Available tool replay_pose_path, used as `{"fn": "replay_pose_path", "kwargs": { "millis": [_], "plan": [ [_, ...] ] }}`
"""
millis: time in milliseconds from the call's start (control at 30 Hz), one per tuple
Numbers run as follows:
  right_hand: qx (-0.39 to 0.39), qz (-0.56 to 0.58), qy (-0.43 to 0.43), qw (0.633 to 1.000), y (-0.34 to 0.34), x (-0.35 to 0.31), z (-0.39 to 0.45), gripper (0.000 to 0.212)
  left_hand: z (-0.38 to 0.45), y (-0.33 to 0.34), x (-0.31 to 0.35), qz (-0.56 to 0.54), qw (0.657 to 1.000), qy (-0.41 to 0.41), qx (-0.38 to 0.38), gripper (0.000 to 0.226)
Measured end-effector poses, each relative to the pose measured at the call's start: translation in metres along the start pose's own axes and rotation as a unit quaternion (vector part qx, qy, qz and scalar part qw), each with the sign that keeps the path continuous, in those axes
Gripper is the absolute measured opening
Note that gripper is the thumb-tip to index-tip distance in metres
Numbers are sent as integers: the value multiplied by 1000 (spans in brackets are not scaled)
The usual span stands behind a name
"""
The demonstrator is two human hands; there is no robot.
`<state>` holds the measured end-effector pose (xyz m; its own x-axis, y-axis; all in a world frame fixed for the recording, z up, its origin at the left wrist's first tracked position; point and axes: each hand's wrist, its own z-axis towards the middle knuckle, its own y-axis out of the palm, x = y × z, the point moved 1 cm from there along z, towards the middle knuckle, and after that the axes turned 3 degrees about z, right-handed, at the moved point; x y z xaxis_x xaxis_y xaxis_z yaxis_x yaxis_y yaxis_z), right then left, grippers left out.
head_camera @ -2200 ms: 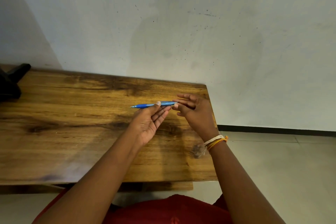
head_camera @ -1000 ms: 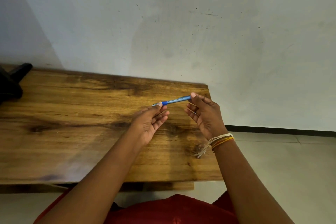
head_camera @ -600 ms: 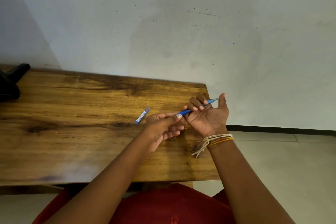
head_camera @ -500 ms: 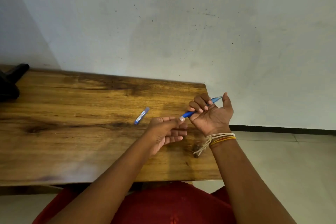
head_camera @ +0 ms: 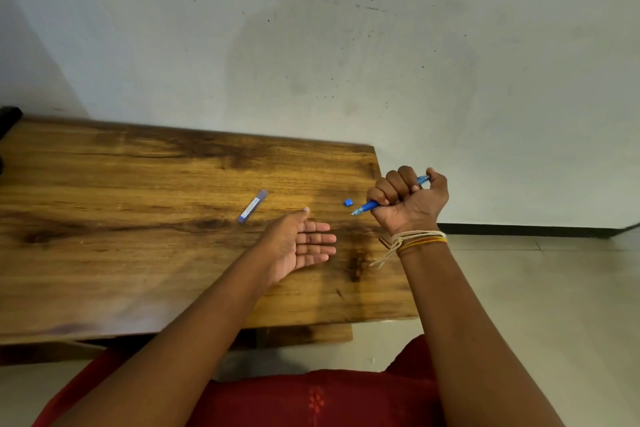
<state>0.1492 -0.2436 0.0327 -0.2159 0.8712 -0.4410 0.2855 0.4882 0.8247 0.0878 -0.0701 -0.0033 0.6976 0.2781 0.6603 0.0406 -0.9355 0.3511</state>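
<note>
Broadly, a pale, speckled wall point(head_camera: 346, 45) fills everything beyond both hands. A wooden table point(head_camera: 121, 218) spreads beneath them and runs far off to the left of the left hand, while a grey tiled floor point(head_camera: 554, 288) lies to the right of the right hand. A red garment point(head_camera: 311, 399) shows nearest the person, between the two forearms.

The left hand point(head_camera: 298, 246) is held over the table with its palm turned up. Its fingers are straight and loosely together, and they hold nothing. The right hand point(head_camera: 408, 201) is near it, over the table's right edge, and is curled into a fist around a blue pen point(head_camera: 369, 207). White, yellow and orange threads point(head_camera: 415, 239) are tied around the right wrist, with loose ends hanging toward the left hand.

The pen runs slantwise through the fist. Its writing tip sticks out below the fingers and points down toward the left hand, and its other end shows between the curled fingers and the thumb. A clear bluish pen cap point(head_camera: 252, 206) lies on the table just beyond the left hand's thumb, apart from it. A small blue piece point(head_camera: 348, 202) rests on the wood between the hands, just beside the pen's tip. Whether it touches the tip cannot be told.
</note>
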Motion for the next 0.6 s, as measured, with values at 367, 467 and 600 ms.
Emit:
{"fn": "replay_pose_path", "kwargs": {
  "millis": [367, 467, 600],
  "plan": [
    [-17, -21, 18, 999, 3, 4, -1, 55, 6, -3, -3, -7, 1000, -5, -12, 55],
    [-22, -25, 18, 999, 3, 5, -1, 58, 7, -3, -3, -4, 1000, -6, -12, 55],
    [-22, -38, 21, 999, 4, 4, -1, 59, 7, -3, -4, -4, 1000, -3, -14, 54]
  ]
}}
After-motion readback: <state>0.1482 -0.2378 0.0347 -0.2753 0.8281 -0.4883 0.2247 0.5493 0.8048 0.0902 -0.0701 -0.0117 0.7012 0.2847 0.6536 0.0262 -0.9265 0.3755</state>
